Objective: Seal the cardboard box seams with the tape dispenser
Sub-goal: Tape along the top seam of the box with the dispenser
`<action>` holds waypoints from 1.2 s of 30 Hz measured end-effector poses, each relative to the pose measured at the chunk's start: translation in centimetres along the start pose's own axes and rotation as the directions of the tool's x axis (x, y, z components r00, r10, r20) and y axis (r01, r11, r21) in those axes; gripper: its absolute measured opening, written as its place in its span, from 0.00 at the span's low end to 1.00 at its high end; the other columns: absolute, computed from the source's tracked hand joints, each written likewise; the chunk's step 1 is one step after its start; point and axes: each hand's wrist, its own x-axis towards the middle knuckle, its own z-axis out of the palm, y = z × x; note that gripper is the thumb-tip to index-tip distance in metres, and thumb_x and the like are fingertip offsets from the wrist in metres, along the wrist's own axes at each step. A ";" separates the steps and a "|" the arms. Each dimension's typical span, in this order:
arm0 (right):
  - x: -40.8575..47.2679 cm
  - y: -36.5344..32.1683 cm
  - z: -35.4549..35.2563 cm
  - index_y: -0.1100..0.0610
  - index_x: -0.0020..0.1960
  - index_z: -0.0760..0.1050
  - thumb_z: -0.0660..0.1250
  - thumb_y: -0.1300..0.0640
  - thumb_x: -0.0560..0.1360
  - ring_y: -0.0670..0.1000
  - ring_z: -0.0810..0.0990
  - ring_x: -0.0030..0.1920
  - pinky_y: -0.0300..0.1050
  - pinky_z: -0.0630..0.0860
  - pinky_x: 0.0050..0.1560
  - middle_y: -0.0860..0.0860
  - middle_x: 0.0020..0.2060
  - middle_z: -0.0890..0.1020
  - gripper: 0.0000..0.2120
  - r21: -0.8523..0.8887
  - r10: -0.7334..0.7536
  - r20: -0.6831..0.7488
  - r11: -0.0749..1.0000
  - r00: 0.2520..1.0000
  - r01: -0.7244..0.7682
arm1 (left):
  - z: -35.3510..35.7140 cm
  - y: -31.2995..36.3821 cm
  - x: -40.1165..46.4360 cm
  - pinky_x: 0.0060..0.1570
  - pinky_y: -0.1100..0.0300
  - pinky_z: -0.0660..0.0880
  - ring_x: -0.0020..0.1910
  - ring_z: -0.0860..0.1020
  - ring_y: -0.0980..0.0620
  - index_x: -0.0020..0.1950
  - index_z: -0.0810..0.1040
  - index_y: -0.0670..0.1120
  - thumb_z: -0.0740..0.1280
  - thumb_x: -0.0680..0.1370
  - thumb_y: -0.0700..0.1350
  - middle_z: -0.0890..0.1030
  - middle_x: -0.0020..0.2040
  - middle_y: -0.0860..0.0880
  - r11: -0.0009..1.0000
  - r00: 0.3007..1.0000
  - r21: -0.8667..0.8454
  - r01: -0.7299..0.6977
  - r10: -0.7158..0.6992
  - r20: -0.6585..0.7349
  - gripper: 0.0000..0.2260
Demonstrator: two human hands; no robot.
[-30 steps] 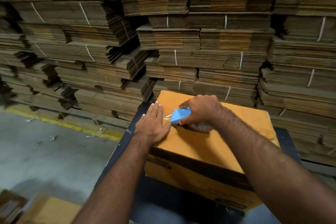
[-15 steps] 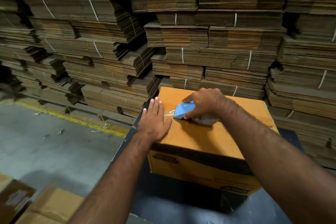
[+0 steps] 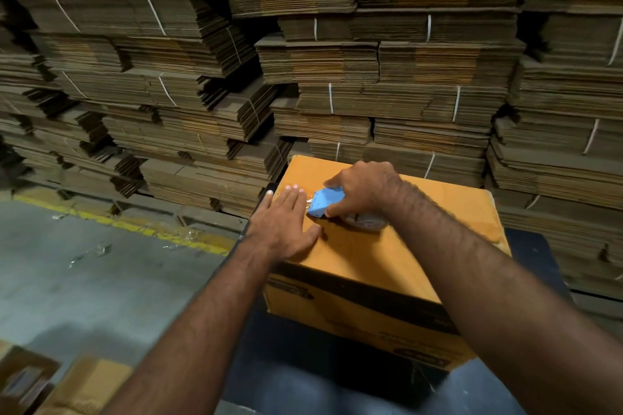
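Head view: right hand (image 3: pixel 362 187) grips tape dispenser (image 3: pixel 325 202) near cardboard box (image 3: pixel 387 256) left edge; left hand (image 3: pixel 286 226) flat, empty; top strip seemingly nearly finished.

A dark bench (image 3: pixel 532 246) carries one orange cardboard box (image 3: pixel 371 259), set toward its far side. Beside it, the grey concrete floor (image 3: pixel 84 280) holds a yellow painted line (image 3: pixel 141 229) and small scraps.

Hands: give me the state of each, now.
Left hand: open, flat on the cardboard box.
Right hand: fingers closed around the blue tape dispenser.
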 end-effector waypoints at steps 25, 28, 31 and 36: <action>-2.2 2.8 1.7 0.37 0.77 0.59 0.57 0.23 0.70 0.53 0.77 0.61 0.45 0.72 0.40 0.49 0.68 0.75 0.38 -0.111 0.045 0.014 0.993 0.999 -0.044 | 0.2 1.3 2.0 0.75 0.56 0.40 0.80 0.44 0.53 0.82 0.44 0.48 0.47 0.84 0.55 0.44 0.82 0.48 0.986 0.988 -0.072 -0.153 0.151 -0.028 0.28; -2.0 2.7 1.5 0.36 0.76 0.60 0.58 0.23 0.70 0.53 0.77 0.61 0.45 0.70 0.39 0.49 0.67 0.75 0.38 -0.112 0.057 0.022 0.992 0.998 -0.054 | 0.6 1.2 2.0 0.75 0.55 0.40 0.80 0.43 0.53 0.82 0.43 0.47 0.46 0.84 0.56 0.43 0.82 0.48 0.986 0.987 -0.048 -0.158 0.157 -0.030 0.28; -2.0 3.1 1.8 0.36 0.76 0.61 0.57 0.23 0.70 0.52 0.77 0.61 0.45 0.68 0.39 0.48 0.66 0.76 0.38 -0.091 0.052 0.018 0.995 0.998 -0.050 | 1.1 1.2 0.6 0.77 0.54 0.41 0.80 0.42 0.53 0.82 0.43 0.47 0.45 0.85 0.56 0.42 0.82 0.49 0.978 0.980 -0.049 -0.201 0.201 -0.011 0.28; -1.9 2.8 1.8 0.36 0.76 0.60 0.58 0.23 0.70 0.53 0.77 0.60 0.46 0.69 0.41 0.49 0.66 0.76 0.38 -0.109 0.066 0.007 0.992 0.998 -0.065 | 0.6 1.3 0.7 0.78 0.53 0.43 0.80 0.44 0.53 0.82 0.45 0.47 0.46 0.85 0.56 0.44 0.82 0.49 0.975 0.976 -0.053 -0.217 0.216 -0.010 0.27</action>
